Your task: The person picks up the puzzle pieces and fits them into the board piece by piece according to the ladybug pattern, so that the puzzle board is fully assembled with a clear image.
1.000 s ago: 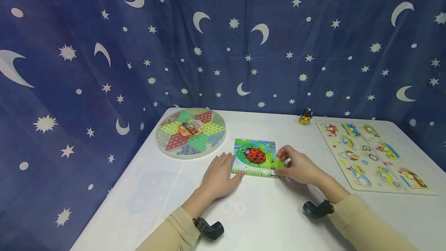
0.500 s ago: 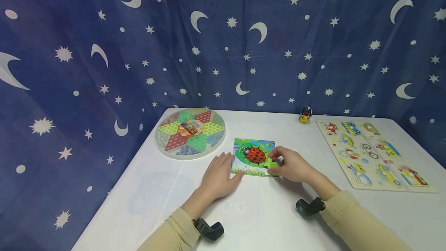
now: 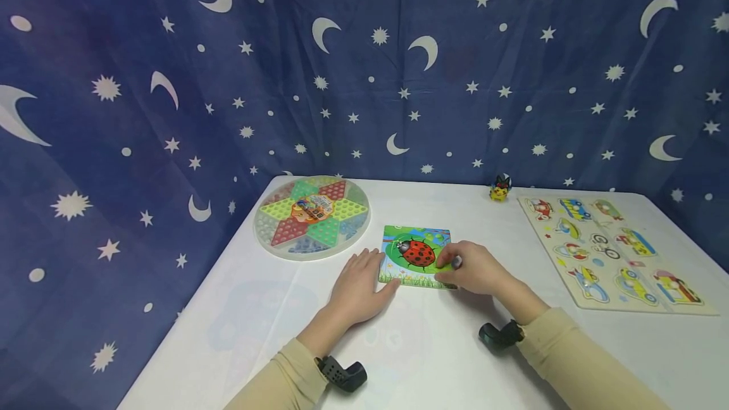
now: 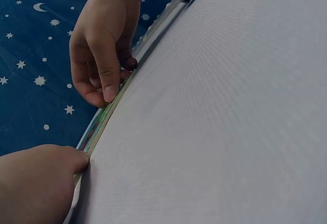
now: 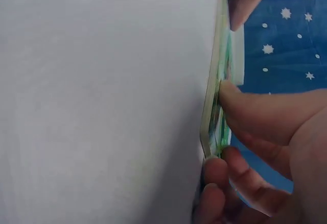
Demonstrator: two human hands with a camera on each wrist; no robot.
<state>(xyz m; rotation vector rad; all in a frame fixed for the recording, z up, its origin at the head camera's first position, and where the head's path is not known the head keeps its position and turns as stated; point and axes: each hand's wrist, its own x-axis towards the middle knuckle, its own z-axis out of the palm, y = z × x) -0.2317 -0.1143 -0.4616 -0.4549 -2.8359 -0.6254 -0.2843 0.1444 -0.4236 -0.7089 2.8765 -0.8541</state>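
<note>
A square ladybug jigsaw puzzle (image 3: 417, 254) lies on the white table. My left hand (image 3: 357, 290) rests flat at its left side, fingers straight along the edge and thumb at the lower-left corner. In the left wrist view the left thumb (image 4: 76, 158) touches the board's edge. My right hand (image 3: 475, 269) is over the lower-right corner, thumb and fingertips pinching a green corner puzzle piece mostly hidden beneath them. Seen from the right wrist, the right thumb (image 5: 237, 98) sits on the puzzle's face near the edge, other fingers curled by the corner.
A round Chinese checkers board (image 3: 313, 217) lies to the left behind the puzzle. At the right is a wooden vehicle puzzle board (image 3: 612, 258). A small yellow-and-black figurine (image 3: 499, 188) stands near the table's back edge, before a blue star-and-moon curtain (image 3: 364, 81).
My right hand has moved left with the green corner piece, from beside the ladybug puzzle onto its lower-right corner, where the gap is now covered. My left hand has stayed still.
</note>
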